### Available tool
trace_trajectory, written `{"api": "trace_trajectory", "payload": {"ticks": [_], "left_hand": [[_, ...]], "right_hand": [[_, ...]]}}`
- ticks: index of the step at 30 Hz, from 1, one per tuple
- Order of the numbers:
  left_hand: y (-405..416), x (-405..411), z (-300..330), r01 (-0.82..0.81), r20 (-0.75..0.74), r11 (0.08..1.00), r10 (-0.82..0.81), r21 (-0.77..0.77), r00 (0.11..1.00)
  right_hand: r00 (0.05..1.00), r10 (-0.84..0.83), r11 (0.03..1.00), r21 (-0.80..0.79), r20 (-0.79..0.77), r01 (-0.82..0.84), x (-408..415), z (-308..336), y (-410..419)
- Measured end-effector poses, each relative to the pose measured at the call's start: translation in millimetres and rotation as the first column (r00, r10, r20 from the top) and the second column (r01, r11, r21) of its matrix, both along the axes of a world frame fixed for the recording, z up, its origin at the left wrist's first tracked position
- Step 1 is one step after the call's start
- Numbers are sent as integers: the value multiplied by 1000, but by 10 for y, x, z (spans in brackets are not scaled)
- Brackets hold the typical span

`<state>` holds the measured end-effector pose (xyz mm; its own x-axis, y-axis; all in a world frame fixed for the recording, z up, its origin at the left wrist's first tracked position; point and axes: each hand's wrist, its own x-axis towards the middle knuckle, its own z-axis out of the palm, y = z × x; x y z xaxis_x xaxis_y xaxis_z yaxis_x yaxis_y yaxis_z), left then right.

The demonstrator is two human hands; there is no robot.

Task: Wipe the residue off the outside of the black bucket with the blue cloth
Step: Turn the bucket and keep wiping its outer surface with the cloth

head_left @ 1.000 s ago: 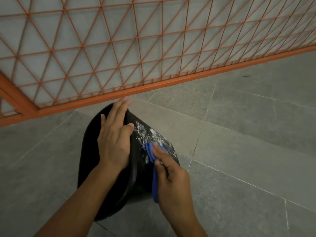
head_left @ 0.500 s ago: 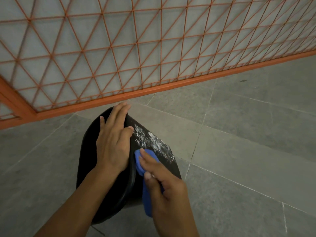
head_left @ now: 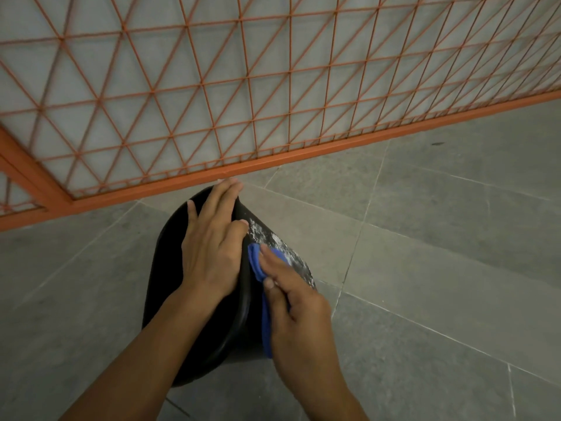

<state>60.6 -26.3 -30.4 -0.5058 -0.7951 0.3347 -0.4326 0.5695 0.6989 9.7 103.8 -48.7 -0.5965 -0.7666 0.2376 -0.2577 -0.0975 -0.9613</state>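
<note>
Both hands flat on black bucket (head_left: pixel 170 268).

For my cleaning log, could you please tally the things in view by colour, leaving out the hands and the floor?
Black: 1, the black bucket
Blue: 1, the blue cloth
Orange: 1, the orange lattice fence
Total: 3

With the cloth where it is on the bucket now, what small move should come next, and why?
Probably push the blue cloth up the wall of the black bucket with the right hand: white residue shows just beyond the cloth, and the left hand already steadies the bucket.
</note>
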Motion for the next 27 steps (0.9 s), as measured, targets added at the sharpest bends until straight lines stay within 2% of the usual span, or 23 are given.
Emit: {"api": "trace_trajectory", "payload": {"ticks": [2, 5, 7, 10, 15, 19, 22, 25, 27], "left_hand": [[0, -15, 6, -2, 9, 1000, 2, -12, 1000], [5, 24, -2, 9, 2, 1000, -9, 5, 1000], [17, 29, -2, 23, -10, 1000, -23, 7, 1000], [4, -20, 15, 23, 5, 1000, -23, 2, 1000], [36, -24, -9, 52, -11, 999, -52, -9, 999], [-5, 3, -26, 43, -40, 999, -42, 19, 998], [-6, 23, -30, 25, -62, 999, -23, 31, 998], [4, 76, -36, 49, -86, 998, -44, 48, 995], [-1, 101, -31, 54, -96, 997, -48, 60, 994]], "right_hand": [[999, -41, 998, -46, -34, 39, 134, -29, 131], [998, -57, 994, -95, 35, 60, 272, -45, 246], [999, -34, 996, -79, -17, 32, 153, -35, 135], [1000, -6, 1000, 0, 4, 6, -11, -7, -14], [998, -43, 995, -87, -51, 39, 137, 8, 146], [1000, -18, 998, 67, -23, 20, -93, -39, -110], [999, -37, 995, 93, 9, 36, -16, -36, -46], [1000, -12, 1000, -11, 27, 12, 213, 1, 124], [999, -4, 999, -33, -35, 3, 175, -38, 49]]}}
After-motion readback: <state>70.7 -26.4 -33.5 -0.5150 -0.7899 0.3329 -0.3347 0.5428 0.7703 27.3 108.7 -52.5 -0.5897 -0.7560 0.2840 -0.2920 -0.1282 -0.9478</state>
